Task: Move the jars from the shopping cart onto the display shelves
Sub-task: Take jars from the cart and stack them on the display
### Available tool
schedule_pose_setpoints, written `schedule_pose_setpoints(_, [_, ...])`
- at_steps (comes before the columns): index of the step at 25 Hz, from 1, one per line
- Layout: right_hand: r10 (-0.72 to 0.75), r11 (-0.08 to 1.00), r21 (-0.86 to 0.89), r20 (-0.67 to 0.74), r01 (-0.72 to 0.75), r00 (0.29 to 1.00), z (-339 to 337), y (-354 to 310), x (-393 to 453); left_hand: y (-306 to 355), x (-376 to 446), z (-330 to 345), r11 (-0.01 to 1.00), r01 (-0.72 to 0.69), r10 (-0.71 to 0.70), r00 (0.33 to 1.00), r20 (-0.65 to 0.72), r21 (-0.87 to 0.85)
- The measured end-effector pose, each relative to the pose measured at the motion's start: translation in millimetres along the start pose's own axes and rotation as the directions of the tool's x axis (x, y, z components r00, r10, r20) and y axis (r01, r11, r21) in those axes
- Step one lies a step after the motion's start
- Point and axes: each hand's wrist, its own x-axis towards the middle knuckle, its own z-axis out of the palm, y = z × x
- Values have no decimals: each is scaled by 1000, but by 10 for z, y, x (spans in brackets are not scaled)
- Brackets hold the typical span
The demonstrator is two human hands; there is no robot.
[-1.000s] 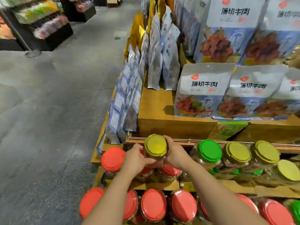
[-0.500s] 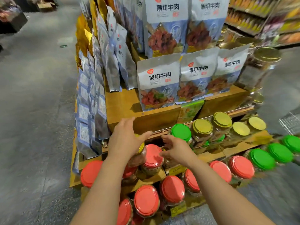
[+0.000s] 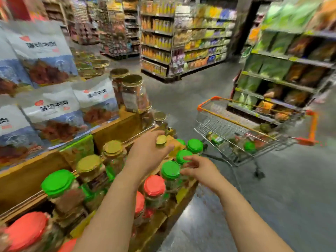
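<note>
Our left hand [image 3: 147,153] hangs over the stepped wooden display [image 3: 116,130] with its fingers [image 3: 164,149] loosely spread and slightly bent, holding nothing; a small yellow-lidded jar [image 3: 161,140] shows just beyond the fingertips, and we cannot tell whether they touch it. Our right hand [image 3: 200,169] floats a little nearer and to the right, fingers also relaxed and parted, empty, their tips close to a green-lidded jar [image 3: 170,170] on the near right corner of the display; contact there is too blurred to judge.

Around the hands, more jars stand upright on the tiers: two further green lids [image 3: 195,146] to the far right of the corner, a red-lidded jar [image 3: 154,185] just nearer than the green one, yellow lids [image 3: 112,147] running left along the middle tier, a large green lid [image 3: 57,182] further left, and a red lid [image 3: 26,230] at the near left edge. Higher up stand tall gold-lidded jars [image 3: 132,80] beside white and blue snack pouches [image 3: 52,110] that fill the upper left.

To the right, well apart from the display, the shopping cart [image 3: 254,124] with orange trim sits on the grey floor [image 3: 181,95]; a few jars remain in its basket, one with a green lid [image 3: 249,146]. Stocked shelves [image 3: 283,70] rise behind the cart, and more aisles [image 3: 163,42] lie farther off. The whole view is smeared by motion.
</note>
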Motion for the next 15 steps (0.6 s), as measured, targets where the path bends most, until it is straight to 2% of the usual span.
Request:
schedule_pose_setpoints(7, [127, 991, 85, -291, -107, 948, -2201, 1080, -44, 1590, 831, 1728, 990, -101, 119, 974, 195, -99])
schedule_pose_setpoints(11, [193, 972, 202, -401, -119, 896, -2895, 1526, 301, 2093, 1427, 2378, 982, -153, 177, 948, 263, -111])
schedule_pose_setpoints(15, [228, 964, 235, -482, -125, 846, -3558, 1897, 1024, 2385, 2269, 3087, 974, -95, 156, 940, 303, -207])
